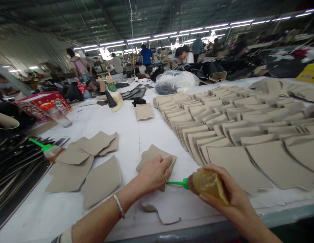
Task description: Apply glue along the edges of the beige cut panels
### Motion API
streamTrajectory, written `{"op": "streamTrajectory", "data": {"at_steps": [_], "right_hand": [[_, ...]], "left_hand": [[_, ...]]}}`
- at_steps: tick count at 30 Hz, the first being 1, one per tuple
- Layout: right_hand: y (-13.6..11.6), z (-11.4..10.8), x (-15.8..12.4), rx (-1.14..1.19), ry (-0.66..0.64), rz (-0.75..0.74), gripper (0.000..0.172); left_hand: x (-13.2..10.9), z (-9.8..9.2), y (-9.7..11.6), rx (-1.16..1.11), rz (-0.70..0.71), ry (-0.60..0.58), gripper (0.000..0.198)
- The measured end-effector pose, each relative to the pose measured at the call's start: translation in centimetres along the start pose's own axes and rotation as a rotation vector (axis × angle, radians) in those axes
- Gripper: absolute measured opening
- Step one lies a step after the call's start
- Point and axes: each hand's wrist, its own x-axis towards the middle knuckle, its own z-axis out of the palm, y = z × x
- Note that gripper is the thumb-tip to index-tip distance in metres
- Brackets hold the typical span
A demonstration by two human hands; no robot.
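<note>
My left hand point(155, 172), with a silver bangle at the wrist, presses a beige leather-like panel point(149, 155) against the white tabletop. Its fingers lie bent over the panel's right part; the thumb is largely hidden. In my right hand point(229, 189) is a squeeze bottle point(209, 185) of amber liquid, tilted on its side. Its thin green nozzle point(176, 183) points left, with the tip at the panel's lower right edge, close to my left fingers. Several similar loose panels point(102, 182) overlap on the left. Overlapping rows of beige panels point(235, 165) cover the right side.
A second green-tipped bottle point(52, 152) leans by the loose panels, near dark strips point(15, 168). A curled scrap point(164, 212) lies near the front edge. Farther back are a small panel stack point(144, 112), a clear plastic bag point(176, 81) and a clear cup point(58, 114). Several people work beyond.
</note>
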Motion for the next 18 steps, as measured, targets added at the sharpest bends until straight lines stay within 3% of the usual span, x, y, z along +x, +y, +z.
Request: {"op": "streamTrajectory", "data": {"at_steps": [5, 11, 18], "right_hand": [[0.1, -0.4, 1.6, -0.126, 0.111, -0.093, 0.041], [0.1, -0.5, 1.5, -0.045, -0.003, -0.04, 0.044], [0.6, -1.1, 2.2, -0.078, 0.103, -0.024, 0.044]], "left_hand": [[0.0, -0.3, 0.1, -0.031, 0.001, -0.013, 0.041], [0.2, -0.2, -0.4, -0.048, 0.018, -0.008, 0.045], [0.3, -0.4, -0.3, -0.064, 0.025, -0.002, 0.046]]}}
